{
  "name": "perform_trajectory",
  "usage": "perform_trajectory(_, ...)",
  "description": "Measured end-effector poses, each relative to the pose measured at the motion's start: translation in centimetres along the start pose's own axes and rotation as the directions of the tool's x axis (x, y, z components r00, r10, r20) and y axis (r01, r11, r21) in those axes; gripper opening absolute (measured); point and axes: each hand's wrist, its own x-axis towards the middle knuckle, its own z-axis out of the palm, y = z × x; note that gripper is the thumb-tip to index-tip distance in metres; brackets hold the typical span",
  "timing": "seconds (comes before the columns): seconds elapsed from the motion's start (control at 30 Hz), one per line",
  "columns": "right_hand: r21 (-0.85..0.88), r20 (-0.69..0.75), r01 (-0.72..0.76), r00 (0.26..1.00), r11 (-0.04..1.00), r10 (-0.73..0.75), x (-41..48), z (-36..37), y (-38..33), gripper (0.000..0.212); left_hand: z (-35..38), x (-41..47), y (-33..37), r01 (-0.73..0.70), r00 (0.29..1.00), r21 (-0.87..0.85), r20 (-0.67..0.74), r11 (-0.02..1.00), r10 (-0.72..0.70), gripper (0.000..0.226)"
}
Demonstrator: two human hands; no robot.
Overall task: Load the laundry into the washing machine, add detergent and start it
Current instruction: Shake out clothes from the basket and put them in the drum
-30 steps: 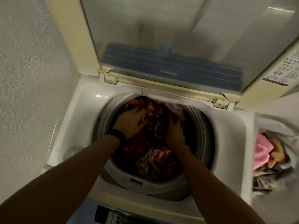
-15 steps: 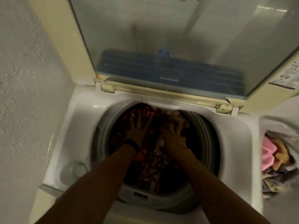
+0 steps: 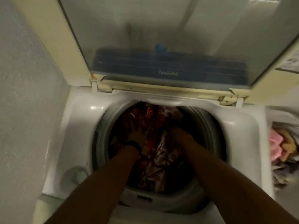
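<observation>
Red-and-white patterned laundry (image 3: 155, 159) lies inside the drum (image 3: 103, 126) of the top-loading washing machine (image 3: 84, 120), whose lid (image 3: 145, 29) stands raised at the back. You have both forearms down through the opening.

Your left hand (image 3: 137, 135), with a dark wristband (image 3: 135, 145), rests on the cloth at the left of the drum. It appears to lie flat with the fingers extended, though blur limits certainty. Your right hand (image 3: 177, 135) is down among the cloth just right of centre. Its fingers are lost in shadow and fabric, so I cannot tell whether it presses or grips.

Judgement: the loading step is in hand, and you seem to be pressing or settling the load. Loading looks unfinished, since more clothes (image 3: 276, 141), pink and yellow among them, sit in a basket (image 3: 275, 113) just beside the machine on your right. The next move calls for withdrawing both hands clear of the drum and reaching right for that remainder. No detergent is in view, so you will have to locate it. A round cap (image 3: 77, 174) sits in the machine's top at front left; its purpose cannot be confirmed.

Writing: pale wording (image 3: 169, 73) on the blue band seen in the lid is too blurred to read. A printed sticker (image 3: 289, 63) on the lid frame at right is illegible. A small dark plate (image 3: 144, 198) on the front of the drum rim is likewise unreadable. No brand can be identified.
</observation>
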Motion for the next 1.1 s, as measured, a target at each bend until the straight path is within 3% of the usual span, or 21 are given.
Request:
perform_trajectory(0.1,0.001,-0.215,0.065,0.975,0.998,-0.063,-6.0,-0.8,0.1,0.07,-2.8,-2.9,1.5,-0.174,0.98,0.125,-0.077,0.977,0.184,0.089)
perform_trajectory(0.2,0.036,-0.374,0.115,0.923,0.993,-0.093,-12.6,-1.7,0.8,0.08,-6.6,-7.1,4.4,-0.283,0.913,0.075,-0.283,0.956,0.293,0.069)
perform_trajectory(0.3,0.101,-0.542,0.184,0.834,0.978,-0.101,-19.1,-2.3,2.4,0.085,-10.6,-11.2,8.2,-0.327,0.884,0.028,-0.345,0.945,0.316,0.062)
perform_trajectory(0.47,0.203,-0.769,0.267,0.639,0.942,-0.016,-27.5,-2.9,8.6,0.064,-14.1,-15.5,15.5,-0.494,0.767,0.001,-0.471,0.869,0.436,0.049)
perform_trajectory(0.6,0.312,-0.824,0.248,0.551,0.917,0.132,-30.5,-2.4,15.4,0.049,-15.0,-17.8,22.8,-0.587,0.714,-0.001,-0.473,0.81,0.516,0.041)
perform_trajectory(0.73,0.382,-0.817,0.226,0.535,0.896,0.214,-30.3,-1.6,22.1,0.041,-14.4,-18.4,29.7,-0.639,0.656,0.067,-0.472,0.766,0.589,0.031)
perform_trajectory(0.87,0.449,-0.789,0.245,0.56,0.859,0.253,-28.1,-1.3,28.1,0.039,-13.1,-17.8,35.5,-0.628,0.678,0.045,-0.459,0.777,0.574,0.019)
perform_trajectory(0.97,0.541,-0.706,0.245,0.653,0.805,0.275,-25.6,-1.2,31.3,0.036,-11.6,-16.3,39.0,-0.584,0.729,0.019,-0.428,0.812,0.535,0.02)
perform_trajectory(1.1,0.497,-0.591,0.185,0.787,0.848,0.175,-20.1,-0.1,34.3,0.039,-8.6,-13.6,42.2,-0.51,0.822,-0.092,-0.346,0.855,0.453,0.024)
